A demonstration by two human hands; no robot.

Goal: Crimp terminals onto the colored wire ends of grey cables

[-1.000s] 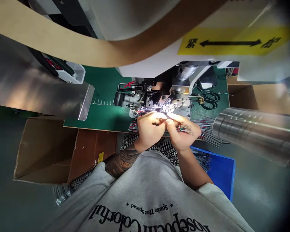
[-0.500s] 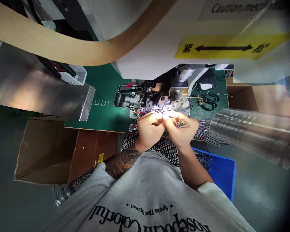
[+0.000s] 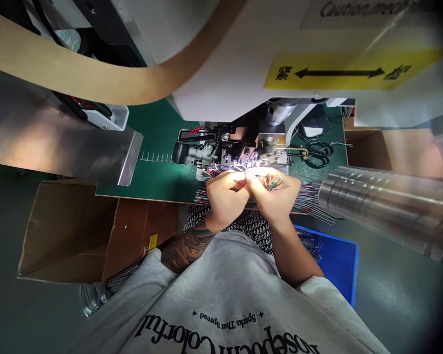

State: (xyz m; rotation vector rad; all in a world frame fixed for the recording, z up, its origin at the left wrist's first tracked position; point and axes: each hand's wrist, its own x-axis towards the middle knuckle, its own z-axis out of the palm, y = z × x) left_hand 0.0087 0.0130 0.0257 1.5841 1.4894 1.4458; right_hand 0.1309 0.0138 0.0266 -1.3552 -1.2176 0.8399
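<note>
My left hand (image 3: 227,196) is closed, thumb and forefinger pinched at the lit front of a small machine (image 3: 239,147); the wire end between the fingertips is too small and bright to make out well. Touching it at the fingertips, my right hand (image 3: 276,196) is closed around a bundle of thin wires (image 3: 276,183) whose red, green and bare ends stick out above the palm. More dark and red wires (image 3: 312,201) lie on the green table (image 3: 155,182) beside and beneath both hands.
A large metal cylinder (image 3: 384,209) juts in from the right. Scissors (image 3: 319,155) lie behind it. Cardboard boxes (image 3: 66,231) stand at lower left, a blue tray (image 3: 341,265) at lower right. A metal plate (image 3: 59,132) and white housing (image 3: 221,83) overhang the table.
The whole view has shifted slightly, so everything appears a little further left. Both hands keep nearly the same pose at the machine.
</note>
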